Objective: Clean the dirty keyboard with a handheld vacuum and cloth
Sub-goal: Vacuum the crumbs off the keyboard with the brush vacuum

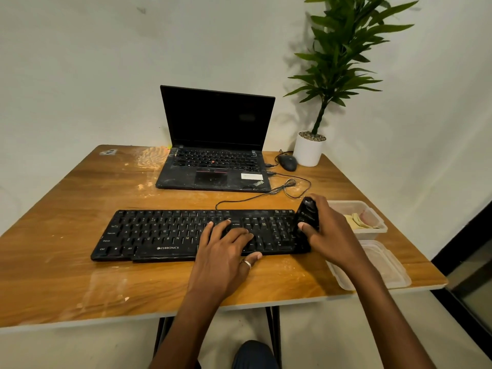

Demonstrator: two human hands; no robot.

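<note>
Left hand (226, 246) on keyboard (159, 233), right hand (332, 235) gripping vacuum (307, 211), cloth (356, 221) in tub (371, 233)

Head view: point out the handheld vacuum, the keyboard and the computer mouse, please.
handheld vacuum (306, 210): head view, on its black upper body.
keyboard (159, 233): head view, on the letter keys of its left half.
computer mouse (287, 162): head view, on its top shell.
</note>
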